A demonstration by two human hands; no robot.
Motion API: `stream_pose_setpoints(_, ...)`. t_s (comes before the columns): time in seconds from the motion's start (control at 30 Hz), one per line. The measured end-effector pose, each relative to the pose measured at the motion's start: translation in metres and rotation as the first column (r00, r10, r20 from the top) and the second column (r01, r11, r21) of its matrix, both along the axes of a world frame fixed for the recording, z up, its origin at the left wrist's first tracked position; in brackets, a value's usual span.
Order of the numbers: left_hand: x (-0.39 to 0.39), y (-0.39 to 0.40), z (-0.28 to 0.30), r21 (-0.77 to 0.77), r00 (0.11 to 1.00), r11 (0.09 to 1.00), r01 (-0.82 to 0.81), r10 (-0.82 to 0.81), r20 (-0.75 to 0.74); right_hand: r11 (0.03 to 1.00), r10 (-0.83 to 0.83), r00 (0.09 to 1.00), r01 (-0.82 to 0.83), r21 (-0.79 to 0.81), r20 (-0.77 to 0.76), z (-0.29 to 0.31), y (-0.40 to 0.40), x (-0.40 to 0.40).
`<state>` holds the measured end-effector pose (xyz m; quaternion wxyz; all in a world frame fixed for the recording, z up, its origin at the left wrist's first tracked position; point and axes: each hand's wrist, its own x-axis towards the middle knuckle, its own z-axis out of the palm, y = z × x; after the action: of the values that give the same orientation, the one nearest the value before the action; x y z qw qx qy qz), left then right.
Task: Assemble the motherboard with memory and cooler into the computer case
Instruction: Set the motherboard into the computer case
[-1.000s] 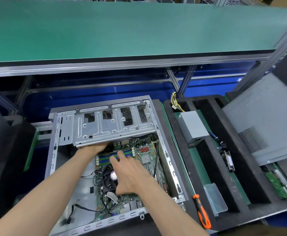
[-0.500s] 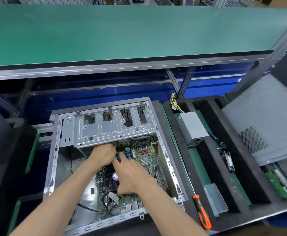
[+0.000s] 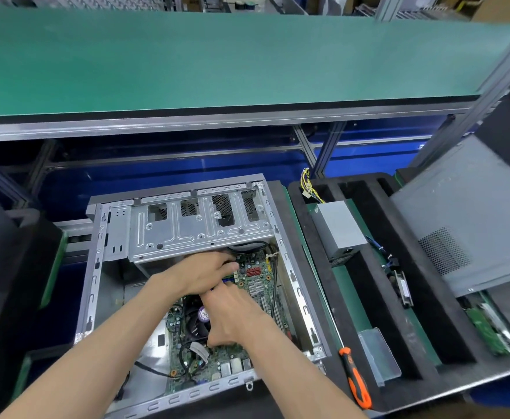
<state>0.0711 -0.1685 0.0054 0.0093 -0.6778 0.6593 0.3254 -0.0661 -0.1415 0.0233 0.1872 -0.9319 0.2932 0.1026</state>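
Observation:
The open grey computer case lies on its side in front of me, with a metal drive cage across its far end. Inside sits the green motherboard with its black cooler fan. My left hand reaches in just below the cage, its fingers lying over the memory sticks, of which only a blue-green sliver shows. My right hand lies over the cooler and board, fingers pointing towards the memory and thumb spread near the cooler's lower corner. Neither hand visibly grips anything.
Right of the case stands a black foam tray with a grey power supply, cables and a clear plastic piece. An orange-handled screwdriver lies on its near edge. A grey side panel leans at the far right. A green shelf runs overhead.
My left hand has moved from the drive cage's lower edge rightwards onto the memory area. My right hand has stayed over the cooler, shifting slightly towards the left hand.

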Motion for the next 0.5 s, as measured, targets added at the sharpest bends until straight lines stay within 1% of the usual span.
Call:
stream_pose_setpoints(0.07,-0.011,-0.004,0.003,-0.062,0.997,0.996,0.061,-0.064,-0.053,1.0,0.003,1.0,-0.003,-0.003,-0.008,0.002,0.0,0.001)
stream_pose_setpoints(0.1,-0.016,-0.009,0.003,-0.049,0.996,0.997,0.067,-0.07,-0.055,1.0,0.008,1.0,-0.008,-0.007,-0.006,0.002,0.001,0.0)
stream_pose_setpoints(0.23,-0.039,-0.043,-0.002,0.113,0.996,0.99,0.085,-0.087,0.018,1.0,0.008,0.999,-0.008,-0.015,0.033,0.008,0.002,0.002)
stream_pose_setpoints(0.4,-0.06,-0.074,-0.024,0.112,0.997,0.992,0.065,-0.07,0.044,0.999,0.039,0.998,-0.037,-0.029,0.044,0.01,0.003,0.003)
stream_pose_setpoints(0.47,-0.063,-0.081,-0.032,0.212,0.998,0.976,0.041,-0.05,0.038,0.999,0.021,0.997,-0.019,-0.026,0.078,0.009,0.003,0.002)
stream_pose_setpoints(0.5,-0.064,-0.084,-0.037,0.267,0.999,0.963,0.035,-0.038,0.004,0.999,0.028,0.996,-0.026,-0.033,0.084,0.008,0.003,0.002)
